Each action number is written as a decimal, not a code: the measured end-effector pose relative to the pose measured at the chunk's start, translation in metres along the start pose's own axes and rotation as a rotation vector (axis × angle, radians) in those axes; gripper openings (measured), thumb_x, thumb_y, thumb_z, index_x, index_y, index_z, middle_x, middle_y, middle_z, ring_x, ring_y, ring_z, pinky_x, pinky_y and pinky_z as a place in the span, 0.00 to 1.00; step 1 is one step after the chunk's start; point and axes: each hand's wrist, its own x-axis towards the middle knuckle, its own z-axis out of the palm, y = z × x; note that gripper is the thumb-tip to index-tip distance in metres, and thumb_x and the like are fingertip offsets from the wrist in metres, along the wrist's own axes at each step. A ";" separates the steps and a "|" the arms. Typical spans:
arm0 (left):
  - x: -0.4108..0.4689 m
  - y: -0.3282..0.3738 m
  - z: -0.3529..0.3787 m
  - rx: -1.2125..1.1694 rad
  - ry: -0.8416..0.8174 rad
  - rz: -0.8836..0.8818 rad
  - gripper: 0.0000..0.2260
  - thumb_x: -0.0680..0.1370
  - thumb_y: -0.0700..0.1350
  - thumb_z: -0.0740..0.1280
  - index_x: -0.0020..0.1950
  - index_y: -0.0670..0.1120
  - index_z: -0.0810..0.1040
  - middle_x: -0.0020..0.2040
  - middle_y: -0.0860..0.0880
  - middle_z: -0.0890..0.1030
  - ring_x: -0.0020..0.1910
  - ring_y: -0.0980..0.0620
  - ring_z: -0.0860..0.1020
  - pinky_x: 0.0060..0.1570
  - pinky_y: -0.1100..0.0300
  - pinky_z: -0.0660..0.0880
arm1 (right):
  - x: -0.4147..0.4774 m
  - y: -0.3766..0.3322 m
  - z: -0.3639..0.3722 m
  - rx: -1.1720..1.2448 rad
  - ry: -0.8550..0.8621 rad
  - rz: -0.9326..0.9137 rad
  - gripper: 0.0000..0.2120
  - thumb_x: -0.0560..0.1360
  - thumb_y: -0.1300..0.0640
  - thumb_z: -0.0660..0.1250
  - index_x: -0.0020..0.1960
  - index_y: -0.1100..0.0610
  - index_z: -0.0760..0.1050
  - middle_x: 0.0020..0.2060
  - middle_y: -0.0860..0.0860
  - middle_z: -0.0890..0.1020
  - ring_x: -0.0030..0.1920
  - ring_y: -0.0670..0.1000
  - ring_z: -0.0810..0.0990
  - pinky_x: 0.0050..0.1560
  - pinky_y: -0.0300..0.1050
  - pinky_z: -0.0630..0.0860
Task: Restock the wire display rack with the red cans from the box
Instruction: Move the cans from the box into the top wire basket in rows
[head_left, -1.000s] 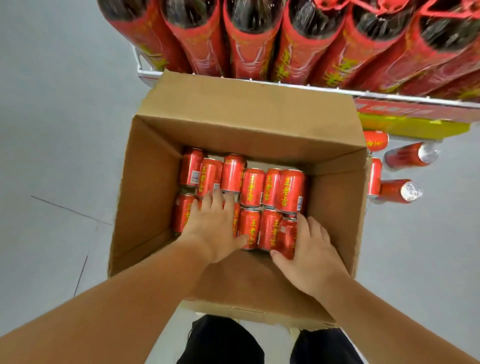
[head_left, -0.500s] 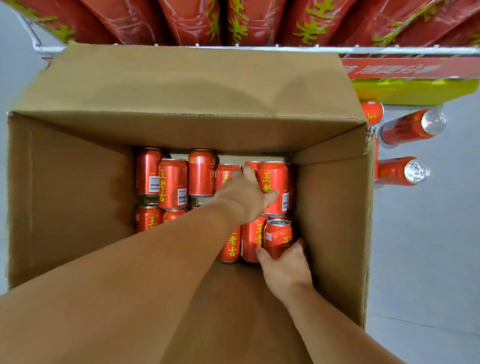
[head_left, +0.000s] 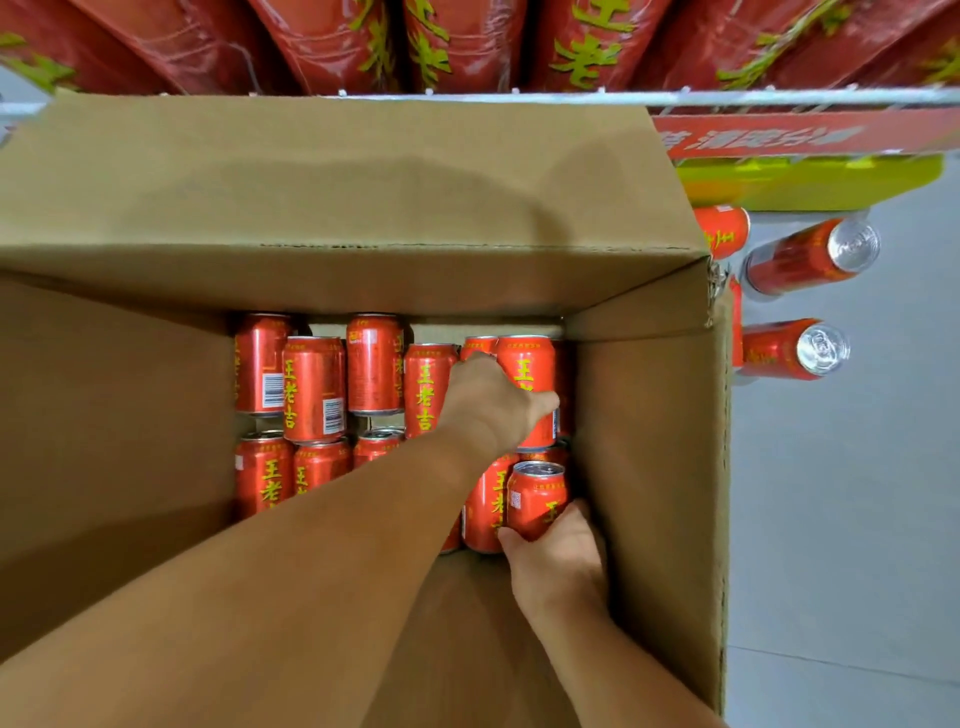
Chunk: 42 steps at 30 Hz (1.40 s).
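An open cardboard box (head_left: 130, 426) fills the view, with several red cans (head_left: 314, 387) with yellow lettering lying in two rows at its bottom. My left hand (head_left: 491, 402) reaches deep into the box and grips a can (head_left: 530, 364) at the far right of the back row. My right hand (head_left: 558, 558) holds a can (head_left: 535, 496) in the front right corner, lifted slightly above its neighbours. The wire display rack (head_left: 779, 96) runs across the top, and red cans (head_left: 810, 257) lie on its lower tier to the right of the box.
Large red bottles (head_left: 457, 41) with yellow lettering hang over the rack's top rail. A red price strip (head_left: 779, 137) and a yellow edge (head_left: 810, 179) sit under that rail. Grey floor (head_left: 852, 519) lies right of the box. The box's far flap (head_left: 332, 171) leans against the rack.
My head has come closer to the box. My left hand moved from the front left cans to the back right can. My right hand closed on the front right can and raised it a little.
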 end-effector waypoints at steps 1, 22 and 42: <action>0.001 0.000 -0.003 -0.028 -0.001 -0.015 0.23 0.71 0.55 0.78 0.55 0.40 0.79 0.51 0.43 0.82 0.50 0.46 0.81 0.46 0.57 0.74 | -0.001 0.000 -0.001 0.017 0.002 -0.002 0.28 0.72 0.53 0.77 0.67 0.57 0.69 0.62 0.54 0.79 0.61 0.53 0.78 0.61 0.43 0.73; -0.169 -0.025 -0.177 -0.253 0.177 0.125 0.30 0.67 0.54 0.80 0.62 0.53 0.68 0.52 0.53 0.80 0.49 0.54 0.81 0.49 0.52 0.80 | -0.134 -0.067 -0.121 0.045 -0.004 -0.421 0.32 0.65 0.43 0.80 0.59 0.44 0.63 0.46 0.41 0.74 0.42 0.41 0.75 0.37 0.36 0.70; -0.444 0.088 -0.344 -0.566 0.336 0.443 0.23 0.64 0.50 0.81 0.53 0.61 0.74 0.45 0.56 0.82 0.41 0.60 0.83 0.41 0.57 0.83 | -0.403 -0.194 -0.343 0.292 0.123 -0.730 0.25 0.62 0.47 0.81 0.50 0.45 0.69 0.40 0.47 0.81 0.34 0.43 0.80 0.35 0.43 0.78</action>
